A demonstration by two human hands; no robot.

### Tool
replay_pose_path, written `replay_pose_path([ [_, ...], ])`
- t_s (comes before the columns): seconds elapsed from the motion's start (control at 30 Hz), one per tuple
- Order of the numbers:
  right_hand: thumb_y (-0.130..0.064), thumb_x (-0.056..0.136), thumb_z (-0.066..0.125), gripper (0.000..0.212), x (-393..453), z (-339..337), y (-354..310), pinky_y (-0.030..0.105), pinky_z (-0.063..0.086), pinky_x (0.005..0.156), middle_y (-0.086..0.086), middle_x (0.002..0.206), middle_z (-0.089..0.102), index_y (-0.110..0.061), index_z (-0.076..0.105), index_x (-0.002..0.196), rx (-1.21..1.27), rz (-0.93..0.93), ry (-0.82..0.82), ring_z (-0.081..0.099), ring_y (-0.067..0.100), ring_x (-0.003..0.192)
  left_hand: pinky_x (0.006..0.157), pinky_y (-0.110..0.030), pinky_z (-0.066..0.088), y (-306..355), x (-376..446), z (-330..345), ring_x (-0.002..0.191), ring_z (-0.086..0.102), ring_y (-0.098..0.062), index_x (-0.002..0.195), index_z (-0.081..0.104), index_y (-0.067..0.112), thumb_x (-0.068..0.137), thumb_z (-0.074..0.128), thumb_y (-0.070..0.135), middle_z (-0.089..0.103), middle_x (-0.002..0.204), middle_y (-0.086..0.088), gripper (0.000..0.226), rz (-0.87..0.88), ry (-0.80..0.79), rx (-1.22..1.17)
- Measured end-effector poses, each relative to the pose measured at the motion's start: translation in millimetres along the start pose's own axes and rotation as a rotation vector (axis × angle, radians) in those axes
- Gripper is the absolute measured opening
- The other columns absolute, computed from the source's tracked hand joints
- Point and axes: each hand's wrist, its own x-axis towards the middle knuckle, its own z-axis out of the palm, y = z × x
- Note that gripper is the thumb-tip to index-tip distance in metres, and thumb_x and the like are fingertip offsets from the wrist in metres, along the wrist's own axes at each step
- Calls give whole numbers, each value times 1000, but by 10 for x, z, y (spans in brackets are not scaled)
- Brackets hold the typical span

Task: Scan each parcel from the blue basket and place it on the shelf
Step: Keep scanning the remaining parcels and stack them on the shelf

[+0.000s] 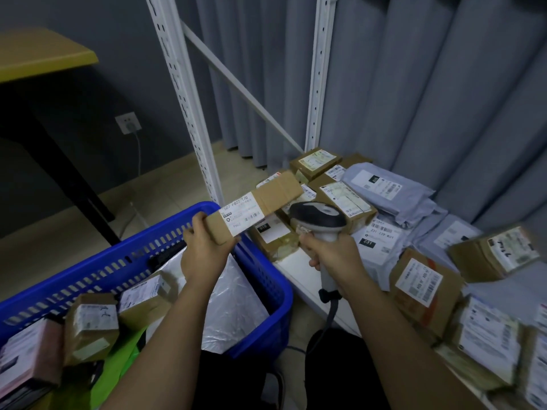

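Observation:
My left hand (pixel 204 250) grips one end of a long flat cardboard parcel (pixel 266 202) with a white label, held above the far rim of the blue basket (pixel 266 279). My right hand (pixel 334 255) grips the handle of a grey and white barcode scanner (pixel 318 217), whose head sits just right of the parcel's label. The basket holds several more parcels: small cardboard boxes (pixel 91 324), a silver bag (pixel 225 303) and a pink box (pixel 29 353). The low white shelf (pixel 299 270) to the right carries several boxes and grey mailer bags.
White perforated shelf uprights (pixel 183 93) and a diagonal brace rise behind the basket. Grey curtains hang behind the shelf. A yellow-topped table (pixel 38 54) with black legs stands at the left. A wall socket (pixel 128 122) with a cable sits low on the wall.

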Motion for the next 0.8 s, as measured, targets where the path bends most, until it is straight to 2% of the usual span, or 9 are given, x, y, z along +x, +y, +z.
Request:
replay_pose_path([
  [0.13,-19,81,73,17,88,-132,14,27,46,55,5,60,62,-5,65,85,144,19,172,57,16,53,84,-46,46,154,-90,16,114,50,-31,135,29,32,71,72,59,44,133,-8,82,75,-64,-59],
  [0.27,-17,86,71,15,51,-327,-58,19,44,42,2,50,57,-14,58,79,288,10,264,50,14,44,87,-48,49,299,-220,77,113,51,-27,133,31,34,68,63,71,48,132,-5,82,132,-152,-101],
  [0.33,-18,87,70,13,10,-445,-70,16,42,40,5,61,58,-13,59,82,341,-20,314,50,15,48,88,-49,49,392,-297,121,113,52,-27,134,31,36,67,61,73,48,133,-4,82,159,-212,-114],
  [0.4,-21,86,71,16,-24,-604,-39,21,48,49,5,71,63,-11,62,94,388,-27,400,55,14,53,90,-50,48,532,-393,184,114,51,-27,134,32,35,66,61,73,47,135,-2,83,186,-273,-144],
  [0.5,-22,86,70,15,-123,-935,60,25,48,52,7,73,64,-10,64,91,406,-42,516,57,13,52,89,-47,48,769,-560,340,114,50,-24,130,36,34,63,64,68,47,127,5,81,229,-330,-193],
  [0.57,-20,87,69,18,-244,-1219,155,25,47,51,8,69,62,-3,65,89,403,-61,578,55,15,51,82,-49,53,925,-671,479,108,53,-23,121,36,40,62,70,65,46,117,11,72,293,-384,-219],
  [0.63,-18,88,69,14,-417,-1527,257,27,48,52,8,70,62,-5,65,88,414,-63,634,55,20,57,74,-50,55,1086,-770,631,101,55,-23,117,36,41,64,75,61,47,113,10,69,365,-447,-195],
  [0.73,-19,87,70,24,-664,-1962,443,25,49,52,15,87,66,-7,63,107,443,-26,699,59,23,67,73,-46,53,1394,-945,837,95,59,-24,120,40,34,64,77,60,54,114,6,72,476,-508,-100],
  [0.8,-19,87,70,32,-807,-2189,582,27,49,54,16,95,66,-7,61,115,487,14,734,59,23,67,78,-46,52,1619,-1081,981,99,59,-25,117,41,36,57,73,71,58,116,2,77,542,-539,-62],
])
